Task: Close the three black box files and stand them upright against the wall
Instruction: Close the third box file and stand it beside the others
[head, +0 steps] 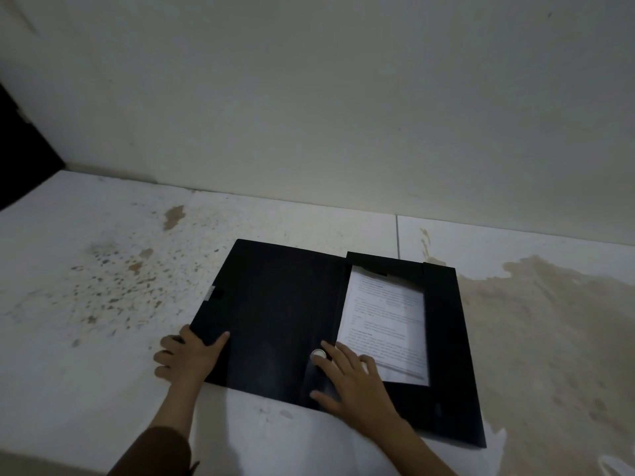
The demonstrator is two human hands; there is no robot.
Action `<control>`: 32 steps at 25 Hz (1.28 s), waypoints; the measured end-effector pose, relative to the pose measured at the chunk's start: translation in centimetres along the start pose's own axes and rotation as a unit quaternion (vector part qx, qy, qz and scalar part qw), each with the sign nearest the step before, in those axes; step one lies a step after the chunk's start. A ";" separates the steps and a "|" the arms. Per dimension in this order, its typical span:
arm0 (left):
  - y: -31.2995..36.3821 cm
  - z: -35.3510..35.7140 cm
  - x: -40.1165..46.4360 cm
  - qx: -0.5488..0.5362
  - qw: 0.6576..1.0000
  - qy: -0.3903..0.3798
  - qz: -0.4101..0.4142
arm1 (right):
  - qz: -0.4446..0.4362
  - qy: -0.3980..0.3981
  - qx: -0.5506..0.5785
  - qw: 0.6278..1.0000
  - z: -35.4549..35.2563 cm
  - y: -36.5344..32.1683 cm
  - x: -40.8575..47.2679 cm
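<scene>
One black box file (275, 314) lies open and flat on the white tiled floor, a short way in front of the pale wall (343, 97). Its cover spreads to the left; the tray on the right holds white printed sheets (388, 321). My left hand (187, 355) grips the near left corner of the cover, thumb on top and fingers under the edge. My right hand (350, 376) rests flat with spread fingers on the spine, beside a round metal finger ring (318, 354). At the far left edge stands a black shape (24, 156) against the wall; I cannot tell if it is another file.
The floor is stained: brown speckles (120, 269) to the left of the file and a large beige patch (549, 321) to the right. A tile joint (397, 235) runs back to the wall behind the file.
</scene>
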State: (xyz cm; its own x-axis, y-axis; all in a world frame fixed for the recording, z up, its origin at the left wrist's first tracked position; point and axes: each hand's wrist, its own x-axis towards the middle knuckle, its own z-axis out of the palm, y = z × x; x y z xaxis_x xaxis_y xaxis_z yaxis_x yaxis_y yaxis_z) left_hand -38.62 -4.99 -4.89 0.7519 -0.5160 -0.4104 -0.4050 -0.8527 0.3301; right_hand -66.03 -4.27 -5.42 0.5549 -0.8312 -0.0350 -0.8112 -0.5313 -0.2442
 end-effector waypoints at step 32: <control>7.0 10.7 -12.9 0.291 0.741 -0.088 0.599 | 0.411 0.063 0.277 0.866 -4.7 11.4 -5.4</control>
State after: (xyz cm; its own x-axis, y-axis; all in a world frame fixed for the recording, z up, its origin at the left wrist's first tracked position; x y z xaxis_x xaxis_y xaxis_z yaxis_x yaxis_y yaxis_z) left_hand -56.73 -5.12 -6.39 -0.3867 -0.8904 -0.2401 -0.9212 0.3607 0.1461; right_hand -79.15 -6.59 -3.45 -0.2214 -0.9211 -0.3204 -0.6899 0.3801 -0.6161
